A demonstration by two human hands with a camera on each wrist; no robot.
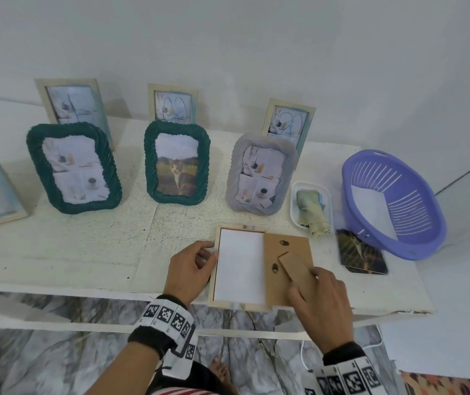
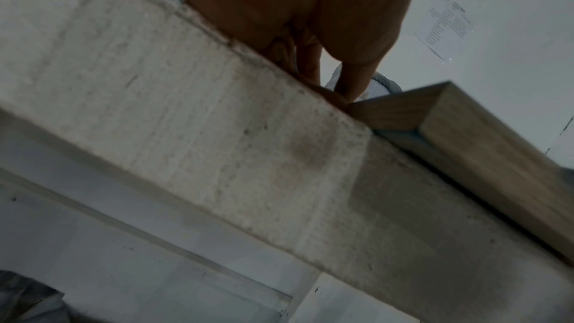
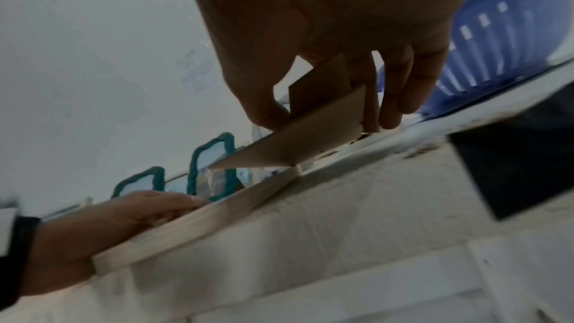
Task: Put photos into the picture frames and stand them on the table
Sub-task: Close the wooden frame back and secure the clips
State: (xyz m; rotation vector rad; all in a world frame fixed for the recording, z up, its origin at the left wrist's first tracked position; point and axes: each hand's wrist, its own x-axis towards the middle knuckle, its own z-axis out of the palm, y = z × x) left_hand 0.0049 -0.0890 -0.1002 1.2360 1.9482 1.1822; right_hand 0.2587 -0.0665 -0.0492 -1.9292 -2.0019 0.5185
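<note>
Both hands curl down: left hand point(image 1: 188, 267) grips the wooden frame point(image 1: 212, 283), right hand point(image 1: 322, 307) pinches its cardboard stand point(image 1: 295, 267).

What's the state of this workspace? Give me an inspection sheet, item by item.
Surface: white table, scuffed.
Job's things: wooden frame face down, white sheet inside, brown backing board half off; cat photo loose; seven frames standing.
Clutter: purple basket; tray with cloth.
Grippers: left hand steadies the frame's edge; right hand holds the board's stand.
Cables: white cable below.
Surroundings: white wall, marble floor.
</note>
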